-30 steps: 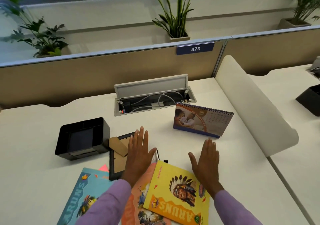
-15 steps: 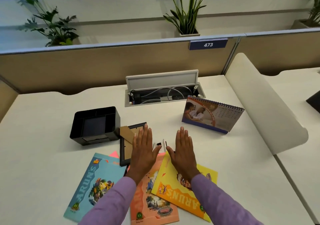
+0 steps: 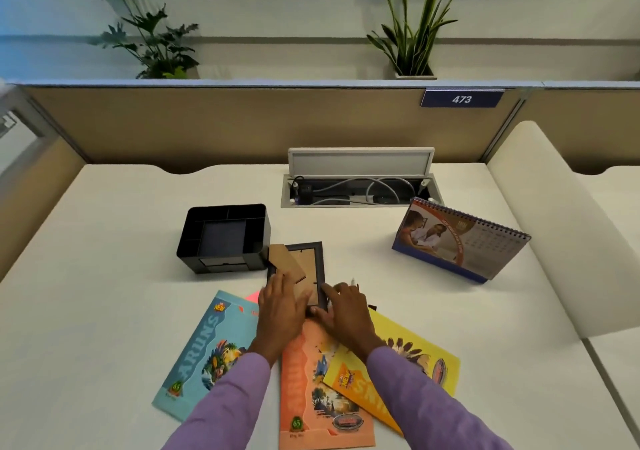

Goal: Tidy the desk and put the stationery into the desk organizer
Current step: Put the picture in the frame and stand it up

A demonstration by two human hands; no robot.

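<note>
A black desk organizer with several empty compartments stands on the white desk. Right beside it a dark picture frame lies face down, its cardboard stand flap up. My left hand grips the frame's left lower edge and my right hand grips its right lower corner. Three notebooks fan out below: blue, orange and yellow. A pink sticky pad peeks out by my left hand. A white pen tip shows behind my right hand.
A desk calendar stands at the right. An open cable tray with its lid up sits at the back. A beige partition with tag 473 bounds the desk, with potted plants behind. A curved white divider lies along the right.
Both hands moved from lying flat and spread over the notebooks to closing on the lower part of the picture frame. The view shifted right, so the desk sits further left.
</note>
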